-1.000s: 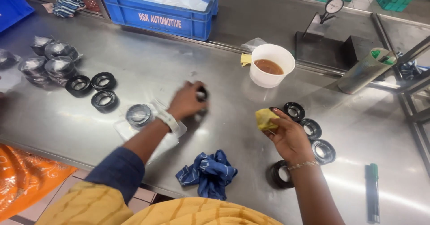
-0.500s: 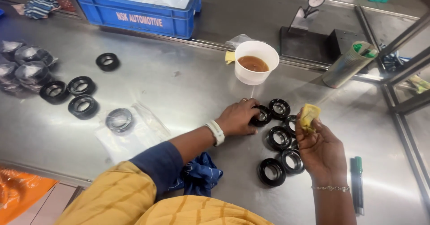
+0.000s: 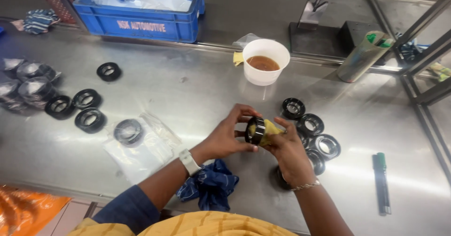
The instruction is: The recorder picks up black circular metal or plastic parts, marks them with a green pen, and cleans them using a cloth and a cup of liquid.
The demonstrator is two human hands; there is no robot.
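Left hand (image 3: 228,135): fingers curled around the rim of a black ring-shaped bearing (image 3: 256,130), held on edge above the steel counter (image 3: 197,90), thumb below, fingertips on top. Closed on the ring.

Right hand (image 3: 289,147): closed on a yellow cloth pad (image 3: 270,129), which is pressed against the open face of the black ring. The two hands meet at the ring, right hand just right of it.

Landmark: white plastic cup of brown liquid (image 3: 263,62). All places below relative to it.
- Held ring and both hands: nearer the person than the cup, slightly left of straight below it, well apart from it.
- Cluster of loose black rings (image 3: 310,123): nearer than the cup and to its right, lying flat on the counter; the right hand covers part of the cluster.
- Crumpled dark blue cloth (image 3: 211,184): well nearer than the cup, at the counter edge, under the left forearm.
- Clear plastic bags with one ring inside (image 3: 129,132): nearer and far left.
- Three bare black rings (image 3: 87,100): far left, one more further back.
- Bagged rings in a heap (image 3: 26,83): at the far left edge.
- Blue plastic crate (image 3: 145,15): behind and left of the cup.
- Dial gauge on a dark stand (image 3: 314,15): behind and right.
- Black and green marker pen (image 3: 381,182): nearer and far right.
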